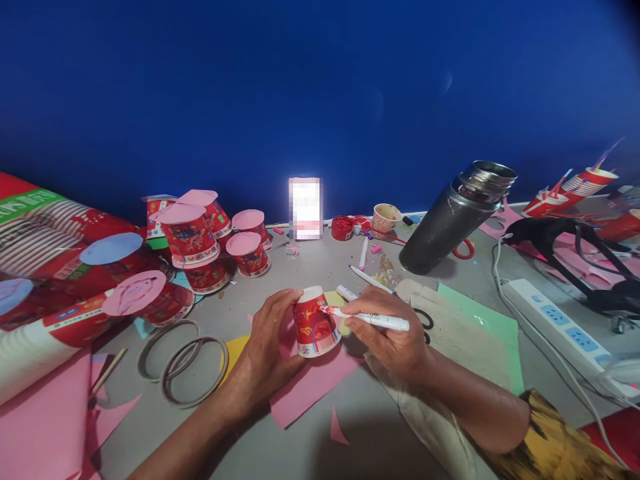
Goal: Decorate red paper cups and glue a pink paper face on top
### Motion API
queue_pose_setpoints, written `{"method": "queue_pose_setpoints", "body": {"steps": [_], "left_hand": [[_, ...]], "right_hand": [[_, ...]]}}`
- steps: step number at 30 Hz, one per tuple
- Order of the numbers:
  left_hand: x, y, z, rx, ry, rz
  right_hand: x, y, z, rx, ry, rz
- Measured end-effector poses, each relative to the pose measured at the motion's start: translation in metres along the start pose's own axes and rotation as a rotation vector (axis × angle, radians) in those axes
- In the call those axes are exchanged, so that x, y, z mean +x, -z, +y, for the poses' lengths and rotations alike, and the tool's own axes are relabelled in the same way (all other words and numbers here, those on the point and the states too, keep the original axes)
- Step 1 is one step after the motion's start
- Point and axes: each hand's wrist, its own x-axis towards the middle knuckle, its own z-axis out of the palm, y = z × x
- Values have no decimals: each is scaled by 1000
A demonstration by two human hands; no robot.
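Observation:
A red and white paper cup (316,327), upside down and slightly tilted, is held from its left side by my left hand (274,333). My right hand (387,333) grips a white marker (383,321), its tip touching or very close to the cup's upper right side. Below the cup lies a sheet of pink paper (313,397). A second marker (346,292) lies just behind my right hand, which partly covers it. Black scissor handles (424,319) show beside my right wrist.
Decorated cups (190,237) with paper discs stand at the left, near two grey tape rings (195,370). A dark flask (453,220), a power strip (570,327) and black straps (565,260) occupy the right. A lit screen (306,208) stands at the back.

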Motion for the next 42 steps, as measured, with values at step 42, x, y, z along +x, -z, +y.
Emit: {"method": "queue_pose_setpoints", "body": {"steps": [42], "left_hand": [[-7,-5,-6,6,101,-2]], "right_hand": [[7,7,-7,23,42,37]]}}
